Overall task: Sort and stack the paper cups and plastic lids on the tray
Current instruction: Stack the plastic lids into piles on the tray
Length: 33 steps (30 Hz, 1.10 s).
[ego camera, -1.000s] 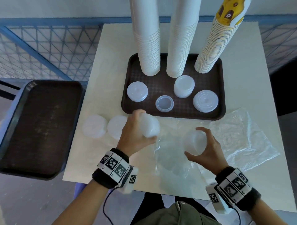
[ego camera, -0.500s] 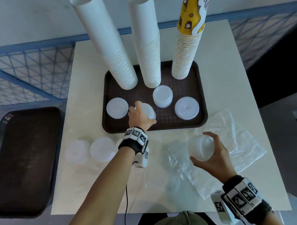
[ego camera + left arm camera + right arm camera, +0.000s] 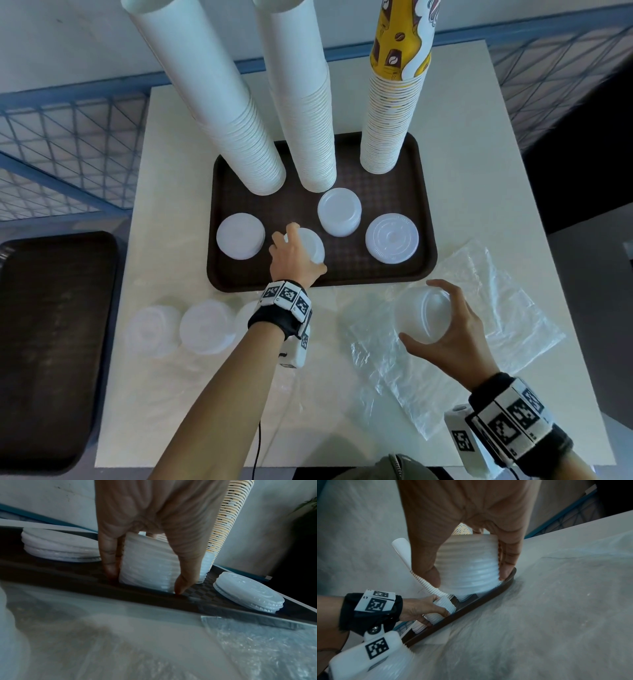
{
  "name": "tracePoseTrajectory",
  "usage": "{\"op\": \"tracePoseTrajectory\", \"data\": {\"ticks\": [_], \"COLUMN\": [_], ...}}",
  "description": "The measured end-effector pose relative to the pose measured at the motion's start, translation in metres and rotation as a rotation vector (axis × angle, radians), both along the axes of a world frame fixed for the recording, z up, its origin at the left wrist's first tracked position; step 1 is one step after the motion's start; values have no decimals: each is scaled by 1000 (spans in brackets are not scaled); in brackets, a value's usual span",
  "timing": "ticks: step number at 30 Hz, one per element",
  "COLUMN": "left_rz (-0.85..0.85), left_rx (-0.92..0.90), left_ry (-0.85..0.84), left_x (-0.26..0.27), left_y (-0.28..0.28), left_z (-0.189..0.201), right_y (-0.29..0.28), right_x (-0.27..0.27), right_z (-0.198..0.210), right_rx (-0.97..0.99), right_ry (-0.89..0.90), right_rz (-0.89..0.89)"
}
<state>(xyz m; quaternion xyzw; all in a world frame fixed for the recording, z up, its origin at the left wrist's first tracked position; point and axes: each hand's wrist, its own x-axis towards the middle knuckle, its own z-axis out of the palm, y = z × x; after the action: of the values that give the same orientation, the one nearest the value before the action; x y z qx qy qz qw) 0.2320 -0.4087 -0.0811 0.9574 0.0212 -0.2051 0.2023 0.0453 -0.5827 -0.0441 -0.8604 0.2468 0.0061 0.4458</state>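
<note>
A brown tray (image 3: 421, 267) holds two tall white paper-cup stacks (image 3: 239, 130) (image 3: 305, 113) and a printed cup stack (image 3: 394, 113) along its back. In front sit three lid piles (image 3: 239, 236) (image 3: 339, 210) (image 3: 392, 238). My left hand (image 3: 291, 257) grips a stack of clear lids (image 3: 147, 562) from above, its base on the tray floor between the left and middle piles. My right hand (image 3: 442, 329) holds another lid stack (image 3: 469, 566) above the plastic bag, off the tray's front right corner.
Loose lid piles (image 3: 205, 325) (image 3: 150, 330) lie on the white table left of my left wrist. A crumpled clear plastic bag (image 3: 479, 308) covers the table's front right. A second, dark tray (image 3: 51, 342) sits on a stand at the far left.
My left hand carried its lid stack from the table's front edge onto the tray and set it down over a small lid there. The right hand kept holding its stack over the bag.
</note>
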Motion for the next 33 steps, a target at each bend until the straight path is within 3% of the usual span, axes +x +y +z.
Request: {"op": "tracePoseTrajectory", "data": {"ticks": [6, 12, 15, 19, 22, 26, 33], "left_rz": [-3, -66, -72, -69, -77, -118, -149], "left_rx": [23, 102, 31, -122, -135, -20, 127], "left_ry": [-4, -53, -147, -258, -232, -109, -12], "left_x": [3, 3, -4, -29, -58, -86, -96], "left_y": [1, 14, 32, 72, 96, 116, 125], "left_z": [0, 8, 26, 45, 50, 37, 12], "right_y": [1, 7, 13, 21, 26, 33, 39], "right_x": [18, 87, 131, 180, 201, 216, 223], "right_z": [6, 25, 33, 35, 31, 21, 11], "right_rx": [-6, -43, -109, -160, -232, -319, -387], "right_ry": [-8, -87, -94, 31, 102, 198, 238], "right_rz": [28, 189, 243, 301, 341, 402, 419]}}
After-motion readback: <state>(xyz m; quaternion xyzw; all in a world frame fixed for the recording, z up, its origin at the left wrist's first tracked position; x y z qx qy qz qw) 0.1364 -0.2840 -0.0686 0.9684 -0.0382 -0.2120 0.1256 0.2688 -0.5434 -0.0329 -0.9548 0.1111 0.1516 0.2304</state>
